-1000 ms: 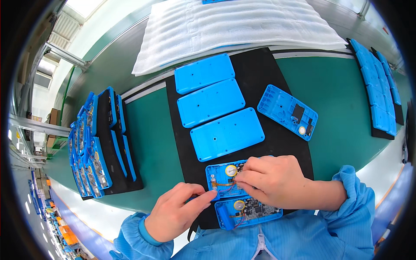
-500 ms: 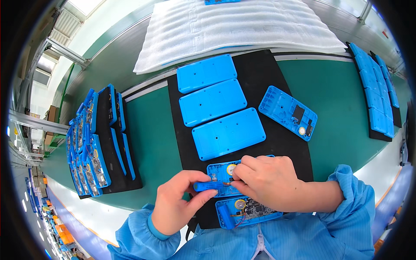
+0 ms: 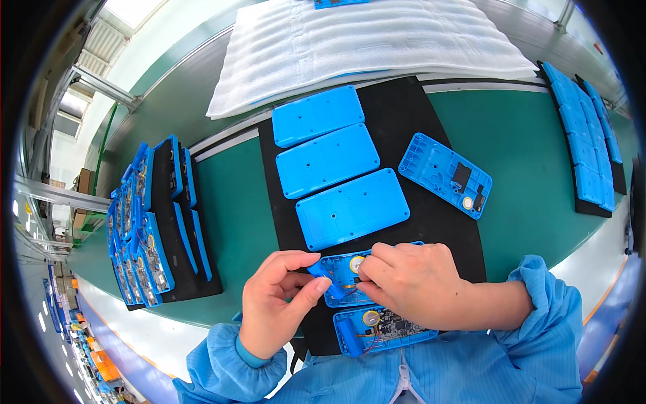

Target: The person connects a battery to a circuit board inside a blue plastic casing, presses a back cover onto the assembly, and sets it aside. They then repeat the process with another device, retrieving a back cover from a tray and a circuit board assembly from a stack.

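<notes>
Left stack: we see open blue units (image 3: 155, 259) layered on black boards on the green table (image 3: 235, 202).
Left hand (image 3: 272, 306): thumb and fingers pinch a blue cylinder (image 3: 319, 271), tilted over the left end of the far open housing (image 3: 344, 267).
Cylinder: we judge it fairly light, stiff and a little slick; we would hold it round its body, sparing the thin leads.
Far housing: likely rigid plastic; we would steady it by its rim, away from the coin cell (image 3: 357, 263).
Near housing (image 3: 341, 316): it lies just nearer us, board exposed and probably fragile.
Right hand (image 3: 412, 275): fingers drawn together beside the coin cell; they hide their tips, so we cannot tell what they hold.
</notes>
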Demonstrator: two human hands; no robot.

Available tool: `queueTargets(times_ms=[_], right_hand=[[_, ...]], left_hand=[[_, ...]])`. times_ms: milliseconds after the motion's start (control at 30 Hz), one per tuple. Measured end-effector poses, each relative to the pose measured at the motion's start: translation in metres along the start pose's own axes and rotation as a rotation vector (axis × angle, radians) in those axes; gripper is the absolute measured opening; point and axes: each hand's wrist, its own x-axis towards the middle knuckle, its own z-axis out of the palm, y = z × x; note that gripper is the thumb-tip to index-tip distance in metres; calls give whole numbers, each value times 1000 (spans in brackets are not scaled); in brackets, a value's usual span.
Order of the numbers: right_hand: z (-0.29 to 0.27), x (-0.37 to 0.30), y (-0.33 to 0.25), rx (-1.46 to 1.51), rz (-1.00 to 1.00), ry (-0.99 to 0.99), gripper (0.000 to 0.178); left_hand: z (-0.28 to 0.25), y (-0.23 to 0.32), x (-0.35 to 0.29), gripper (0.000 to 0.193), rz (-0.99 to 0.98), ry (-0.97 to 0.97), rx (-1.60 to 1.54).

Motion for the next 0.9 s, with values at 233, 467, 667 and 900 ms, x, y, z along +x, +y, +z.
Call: queueTargets(times_ms=[233, 467, 667, 900], right_hand=[[1, 0, 1, 22, -6, 22, 20], [2, -1, 1, 24, -7, 39, 20], [-3, 0, 2, 56, 15, -29, 20], [-7, 0, 6, 173, -41, -6, 18]], left_hand=[[6, -1, 0, 30, -20, -23, 24], [7, -3, 2, 33, 87, -77, 204], [10, 2, 3, 32, 126, -25, 252], [12, 3, 6, 30, 155, -31, 338]])
